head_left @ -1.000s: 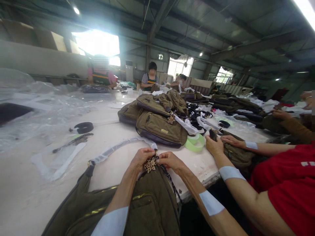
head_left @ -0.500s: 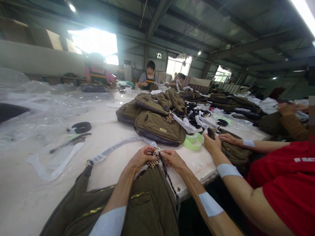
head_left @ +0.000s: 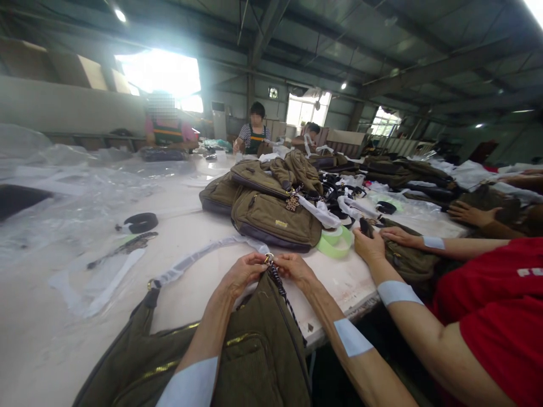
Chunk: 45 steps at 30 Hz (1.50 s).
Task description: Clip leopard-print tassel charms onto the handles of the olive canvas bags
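Note:
An olive-green bag [head_left: 263,316] with gold zippers lies on the table in front of me. At its upper corner is a metal ring [head_left: 269,258], where the wrapped strap [head_left: 199,258] joins the bag. My left hand [head_left: 244,275] pinches at this ring from the left, fingertips closed. From the right, my right hand [head_left: 297,269] pinches the same ring, its fingertips almost meeting the left ones. A black-and-white braided cord [head_left: 285,295] hangs from the ring down the bag's right side. Fingers hide the exact grip, and the bag's leopard-print charm cannot be seen.
Beyond my hands is a pile of similar bags [head_left: 275,217], with a green tape roll [head_left: 335,243] beside it. A black coiled strap [head_left: 139,223] and plastic wrapping [head_left: 97,186] lie left. At right, a co-worker in a red shirt [head_left: 487,294] handles another bag.
The leopard-print charm, visible at my left fingers before, is now out of sight. My right fingers have moved slightly up and left to the ring. The co-worker's arms shifted slightly right.

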Tool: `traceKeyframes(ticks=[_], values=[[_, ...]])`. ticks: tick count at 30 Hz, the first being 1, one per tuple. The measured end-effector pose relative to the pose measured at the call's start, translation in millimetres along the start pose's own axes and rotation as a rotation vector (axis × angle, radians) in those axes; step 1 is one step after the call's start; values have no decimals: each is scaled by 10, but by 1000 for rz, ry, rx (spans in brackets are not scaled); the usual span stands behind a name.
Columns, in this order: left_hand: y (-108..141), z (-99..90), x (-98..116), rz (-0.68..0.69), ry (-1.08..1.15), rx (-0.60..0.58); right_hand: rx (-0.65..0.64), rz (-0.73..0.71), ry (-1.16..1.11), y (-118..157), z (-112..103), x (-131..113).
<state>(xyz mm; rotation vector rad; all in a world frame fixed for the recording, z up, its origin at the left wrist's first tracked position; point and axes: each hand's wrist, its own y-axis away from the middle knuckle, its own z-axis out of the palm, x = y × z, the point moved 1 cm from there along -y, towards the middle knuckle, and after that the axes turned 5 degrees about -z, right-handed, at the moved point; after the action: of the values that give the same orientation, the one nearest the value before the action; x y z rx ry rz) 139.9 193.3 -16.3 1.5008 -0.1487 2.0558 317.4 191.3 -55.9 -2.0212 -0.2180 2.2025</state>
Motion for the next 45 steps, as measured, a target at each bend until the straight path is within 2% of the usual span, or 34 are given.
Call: traceKeyframes(ticks=[11, 17, 18, 22, 24, 30, 35, 40, 42, 45], values=[[-3, -6, 11, -47, -22, 65, -19, 85, -88, 9, -12, 14], [-25, -26, -14, -48, 17, 75, 161, 48, -9, 9, -103, -87], [-30, -30, -17, -50, 23, 75, 144, 56, 10, 23, -115, -118], [-49, -44, -25, -56, 34, 65, -81, 112, 165, 118, -71, -254], [-54, -47, -27, -65, 39, 56, -142, 136, 219, 157, -36, -298], [-42, -46, -17, -69, 4, 52, -130, 205, 148, 169, -90, -302], [-34, -44, -16, -56, -34, 18, -11, 168, 119, 174, -136, -355], [-42, -47, -30, -55, -41, 24, -136, 191, 155, 203, -117, -345], [-40, -42, -27, -59, -26, 26, -102, 171, 210, 198, -143, -310], [-37, -31, -18, -65, -8, 32, 50, 79, 357, 174, -220, -282]])
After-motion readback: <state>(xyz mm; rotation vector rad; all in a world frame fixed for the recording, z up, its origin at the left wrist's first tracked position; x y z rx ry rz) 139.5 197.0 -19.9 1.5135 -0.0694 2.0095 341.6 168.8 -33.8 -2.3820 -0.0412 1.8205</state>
